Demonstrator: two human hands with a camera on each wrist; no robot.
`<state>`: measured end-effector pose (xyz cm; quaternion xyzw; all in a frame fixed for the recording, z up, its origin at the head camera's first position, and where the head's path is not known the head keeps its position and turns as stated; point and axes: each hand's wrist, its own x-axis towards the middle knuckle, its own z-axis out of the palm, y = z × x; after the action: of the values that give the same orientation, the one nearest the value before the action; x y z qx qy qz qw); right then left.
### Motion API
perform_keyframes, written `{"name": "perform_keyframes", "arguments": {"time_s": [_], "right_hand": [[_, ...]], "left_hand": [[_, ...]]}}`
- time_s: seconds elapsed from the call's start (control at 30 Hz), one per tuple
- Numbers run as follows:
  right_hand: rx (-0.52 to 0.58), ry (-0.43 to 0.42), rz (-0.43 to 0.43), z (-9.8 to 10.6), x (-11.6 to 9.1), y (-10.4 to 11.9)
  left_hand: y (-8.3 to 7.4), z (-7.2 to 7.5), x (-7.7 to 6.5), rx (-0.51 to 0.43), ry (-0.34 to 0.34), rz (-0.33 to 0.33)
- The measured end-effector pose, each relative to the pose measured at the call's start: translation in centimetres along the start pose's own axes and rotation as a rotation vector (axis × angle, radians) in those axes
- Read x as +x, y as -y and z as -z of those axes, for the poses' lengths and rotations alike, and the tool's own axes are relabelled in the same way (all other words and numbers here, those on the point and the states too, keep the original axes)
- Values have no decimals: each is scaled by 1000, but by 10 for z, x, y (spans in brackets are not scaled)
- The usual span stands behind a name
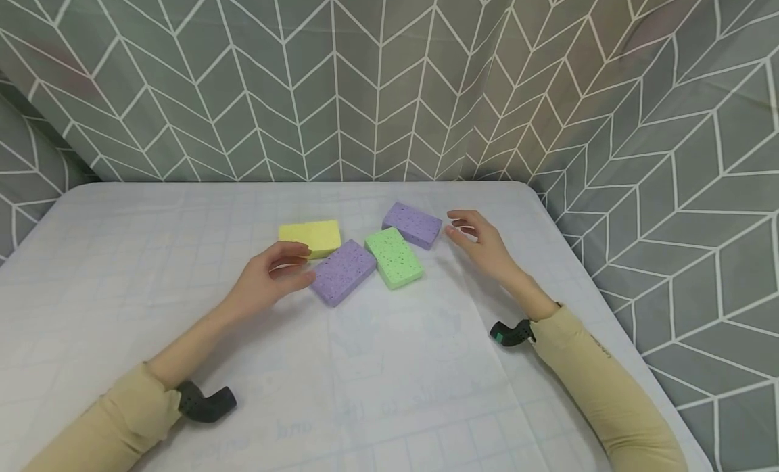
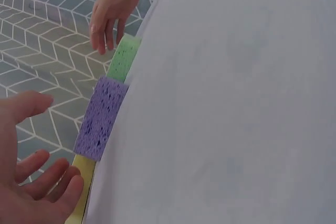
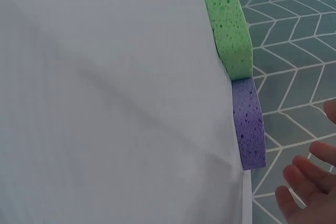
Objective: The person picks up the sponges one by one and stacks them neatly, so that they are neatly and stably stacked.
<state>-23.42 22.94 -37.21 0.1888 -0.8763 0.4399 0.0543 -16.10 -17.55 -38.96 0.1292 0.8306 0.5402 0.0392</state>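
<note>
Several sponges lie close together on the table. A yellow sponge (image 1: 316,237) is at the left, and a purple sponge (image 1: 344,272) lies angled in front of it. Beside that is a green sponge (image 1: 394,258), with another purple sponge (image 1: 412,224) behind it at the right. My left hand (image 1: 268,279), fingers loosely bent and apart, hovers by the yellow and nearer purple sponges, its fingertips overlapping their edges in the head view. Just right of the farther purple sponge is my right hand (image 1: 481,245), relaxed, with nothing between thumb and fingers (image 3: 302,179).
A white patterned cloth (image 1: 389,364) covers the table. Its far edge meets a grey curtain (image 1: 365,80) with white chevron lines, which also runs along the right side. Black wrist cameras (image 1: 207,402) sit on both sleeves.
</note>
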Motion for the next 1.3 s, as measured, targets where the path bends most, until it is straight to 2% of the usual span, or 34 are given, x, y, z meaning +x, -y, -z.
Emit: {"name": "perform_keyframes", "arguments": {"time_s": [0.23,0.43,0.57,0.8,0.97,1.3], "right_hand": [[111,-41,-11,-7,-4,9],[185,-96,-27,-8,-9,36],[218,-138,-27,-11,-9,41],[250,-206,-21,-21,-7,46],[248,-220,-24,-29,-7,43],[285,-242,39,-36,-11,40]], "left_hand": [[5,-10,1,-89,3,-8],[8,-15,2,-110,4,-28],[7,-19,3,-103,18,-28],[4,-24,4,-37,45,-24],[3,-27,2,18,49,-10],[5,-31,-1,141,27,-75]]}}
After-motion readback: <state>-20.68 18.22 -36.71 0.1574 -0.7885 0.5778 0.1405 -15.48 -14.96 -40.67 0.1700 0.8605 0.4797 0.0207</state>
